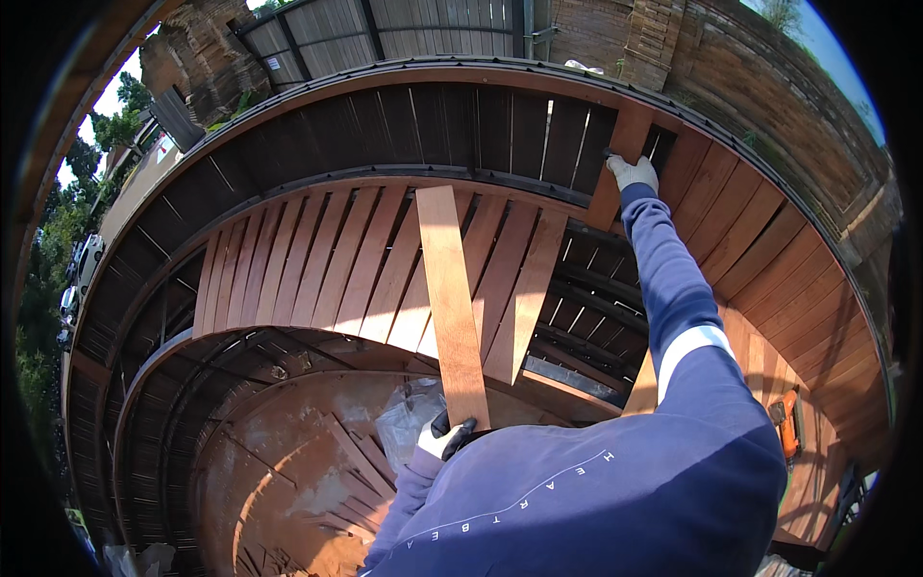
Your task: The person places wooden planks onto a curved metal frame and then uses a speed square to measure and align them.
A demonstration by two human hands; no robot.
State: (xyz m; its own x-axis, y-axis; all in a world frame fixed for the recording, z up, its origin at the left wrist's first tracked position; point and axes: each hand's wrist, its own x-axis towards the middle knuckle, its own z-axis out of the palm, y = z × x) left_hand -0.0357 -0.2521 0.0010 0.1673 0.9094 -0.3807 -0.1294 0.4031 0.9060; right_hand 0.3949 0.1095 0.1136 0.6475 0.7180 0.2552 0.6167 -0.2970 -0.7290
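My left hand (445, 433), in a white and dark glove, grips the lower end of a long, pale reddish plank (448, 308) that lies slanted across a row of spaced boards (327, 250) on a curved tier. My outstretched right hand (632, 174), also gloved, holds the edge of a reddish board (616, 135) on the upper curved tier, beside several fitted boards (731, 221). Below that board, a dark metal frame (596, 288) shows through a gap in the boards. My blue sleeves and body hide part of the lower right.
An orange power tool (786, 423) rests on boards at the right. Loose planks (358, 462) and clear plastic (406, 418) lie on the lower floor. Bare dark framing (144, 385) curves along the left. Brick walls (760, 115) and a panel fence (433, 29) stand beyond the outer rim.
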